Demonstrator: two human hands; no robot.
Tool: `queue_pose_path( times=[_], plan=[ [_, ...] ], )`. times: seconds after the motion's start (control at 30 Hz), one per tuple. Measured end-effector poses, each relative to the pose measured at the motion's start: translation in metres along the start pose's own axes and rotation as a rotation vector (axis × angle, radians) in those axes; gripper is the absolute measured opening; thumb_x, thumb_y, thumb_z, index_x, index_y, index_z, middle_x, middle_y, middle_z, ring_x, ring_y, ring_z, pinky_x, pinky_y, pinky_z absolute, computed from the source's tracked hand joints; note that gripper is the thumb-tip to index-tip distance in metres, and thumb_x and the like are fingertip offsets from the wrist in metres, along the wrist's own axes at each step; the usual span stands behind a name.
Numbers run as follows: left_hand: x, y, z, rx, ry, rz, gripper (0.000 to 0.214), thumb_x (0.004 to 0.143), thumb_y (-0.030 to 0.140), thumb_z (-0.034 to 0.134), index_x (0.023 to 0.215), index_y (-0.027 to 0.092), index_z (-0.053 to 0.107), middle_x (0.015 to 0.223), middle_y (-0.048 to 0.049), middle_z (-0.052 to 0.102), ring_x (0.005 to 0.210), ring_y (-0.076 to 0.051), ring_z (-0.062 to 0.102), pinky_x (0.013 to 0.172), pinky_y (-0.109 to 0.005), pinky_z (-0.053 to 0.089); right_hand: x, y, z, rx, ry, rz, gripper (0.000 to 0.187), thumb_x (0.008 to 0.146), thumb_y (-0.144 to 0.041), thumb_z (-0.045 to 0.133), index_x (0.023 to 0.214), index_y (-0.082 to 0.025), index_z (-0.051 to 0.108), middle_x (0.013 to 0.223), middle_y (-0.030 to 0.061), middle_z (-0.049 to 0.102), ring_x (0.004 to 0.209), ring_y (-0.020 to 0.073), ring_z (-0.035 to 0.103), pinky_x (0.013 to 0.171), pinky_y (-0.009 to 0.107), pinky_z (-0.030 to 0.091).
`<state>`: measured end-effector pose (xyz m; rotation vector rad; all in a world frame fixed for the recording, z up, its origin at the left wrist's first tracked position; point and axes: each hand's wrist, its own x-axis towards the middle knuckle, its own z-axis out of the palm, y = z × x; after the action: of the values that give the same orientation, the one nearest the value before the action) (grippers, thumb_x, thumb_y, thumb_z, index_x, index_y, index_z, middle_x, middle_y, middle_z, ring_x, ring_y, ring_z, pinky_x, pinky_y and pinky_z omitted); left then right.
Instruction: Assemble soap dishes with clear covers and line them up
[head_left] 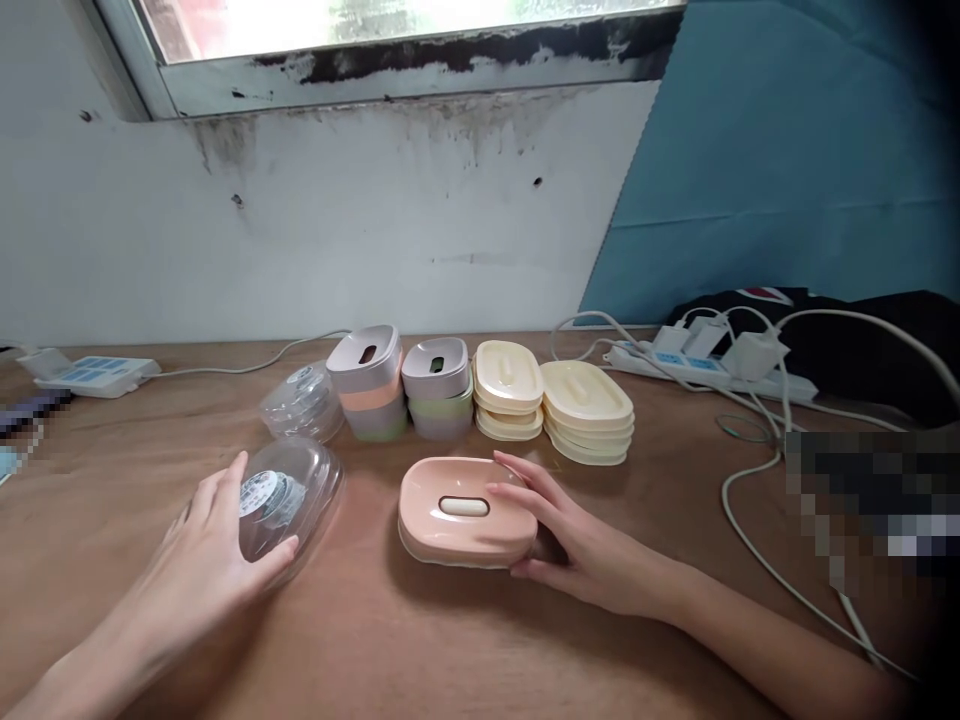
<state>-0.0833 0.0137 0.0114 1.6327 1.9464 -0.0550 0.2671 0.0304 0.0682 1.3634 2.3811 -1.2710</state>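
Pink soap box [465, 512] and clear lid [289, 500], one under each hand, on the wooden table [375, 640].

Right hand [570, 540] grips the pink box from its right side, fingers over the slotted top, thumb hidden below. Left hand [214, 550] rests spread on the clear lid, whose round label cannot be read. Behind stand a second clear lid [304, 402], grey boxes [405, 385] stacked on peach and green ones, and stacks of cream lids [555, 400]. White cables [750, 500] trail right from a power strip [705, 365]; blurred patches cover items at both table edges.
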Motion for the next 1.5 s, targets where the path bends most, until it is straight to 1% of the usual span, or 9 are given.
queue_pose_path(
  times=[0.3,0.43,0.57,0.7,0.83,1.03,1.17,1.27,1.5],
  plan=[
    [-0.002,0.015,-0.024,-0.119,0.105,0.023,0.071,0.076,0.051,0.043,0.133,0.013,0.023,0.136,-0.0158,0.030,0.116,-0.038,0.043,0.092,-0.056,0.039,0.001,0.003,0.003,0.021,-0.005,0.027,0.061,0.084,-0.031,0.054,0.135,-0.035,0.020,0.148,0.0059,0.002,0.136,0.0247,0.019,0.107,0.043,0.028],
    [-0.011,0.034,-0.032,-0.449,0.144,0.259,0.074,0.075,0.050,0.055,0.136,0.026,0.022,0.140,-0.0069,0.030,0.125,-0.034,0.035,0.102,-0.052,0.034,0.003,0.004,0.003,0.082,0.051,0.091,0.081,0.076,-0.032,0.062,0.138,-0.031,0.010,0.147,0.0094,0.016,0.134,0.0250,0.022,0.108,0.044,0.027],
    [-0.015,0.064,-0.002,-0.820,-0.005,0.493,0.076,0.075,0.041,0.063,0.138,0.029,0.022,0.143,-0.0049,0.030,0.131,-0.028,0.029,0.109,-0.045,0.028,0.003,0.006,0.000,0.162,0.062,0.143,0.092,0.073,-0.034,0.065,0.141,-0.026,0.004,0.143,0.0109,0.027,0.131,0.0246,0.030,0.107,0.043,0.029],
    [-0.008,0.083,0.039,-1.055,-0.129,0.389,0.074,0.078,0.040,0.061,0.138,0.027,0.020,0.145,-0.0070,0.026,0.134,-0.027,0.025,0.109,-0.044,0.028,0.001,0.007,-0.003,0.188,0.038,0.142,0.095,0.072,-0.034,0.066,0.142,-0.023,0.003,0.147,0.0128,0.021,0.133,0.0265,0.025,0.108,0.043,0.027],
    [0.001,0.083,0.054,-1.197,-0.178,0.287,0.070,0.080,0.042,0.058,0.136,0.025,0.022,0.146,-0.0079,0.023,0.135,-0.026,0.023,0.108,-0.042,0.029,0.000,0.007,-0.004,0.176,0.012,0.157,0.096,0.072,-0.035,0.066,0.142,-0.024,0.002,0.148,0.0117,0.019,0.134,0.0258,0.024,0.108,0.042,0.026],
    [0.005,0.085,0.045,-1.094,-0.122,0.384,0.073,0.075,0.037,0.063,0.135,0.030,0.022,0.142,-0.0056,0.027,0.133,-0.025,0.026,0.109,-0.044,0.024,0.001,0.010,-0.003,0.198,0.019,0.147,0.101,0.072,-0.036,0.067,0.143,-0.023,-0.005,0.148,0.0121,0.019,0.135,0.0233,0.023,0.109,0.042,0.023],
    [0.007,0.089,0.044,-0.844,-0.264,0.638,0.066,0.070,0.030,0.068,0.128,0.035,0.037,0.139,-0.0031,0.024,0.131,-0.027,0.028,0.108,-0.045,0.026,0.001,0.013,-0.001,0.216,0.032,0.097,0.111,0.070,-0.036,0.069,0.142,-0.024,-0.014,0.146,0.0136,0.026,0.133,0.0232,0.028,0.107,0.042,0.027],
    [0.007,0.091,0.045,-0.772,-0.320,0.698,0.059,0.071,0.028,0.065,0.125,0.036,0.042,0.139,-0.0025,0.020,0.130,-0.027,0.027,0.106,-0.045,0.029,0.001,0.015,0.000,0.188,0.044,0.035,0.112,0.071,-0.038,0.069,0.142,-0.024,-0.015,0.148,0.0145,0.021,0.133,0.0245,0.027,0.107,0.043,0.027],
    [0.001,0.090,0.045,-0.698,-0.309,0.701,0.064,0.069,0.017,0.061,0.126,0.038,0.040,0.141,-0.0005,0.006,0.133,-0.029,0.017,0.106,-0.047,0.028,0.004,0.012,-0.001,0.190,0.113,-0.075,0.070,0.072,-0.037,0.069,0.132,-0.025,0.035,0.139,0.0117,0.038,0.129,0.0236,0.035,0.104,0.041,0.033]
  ],
)
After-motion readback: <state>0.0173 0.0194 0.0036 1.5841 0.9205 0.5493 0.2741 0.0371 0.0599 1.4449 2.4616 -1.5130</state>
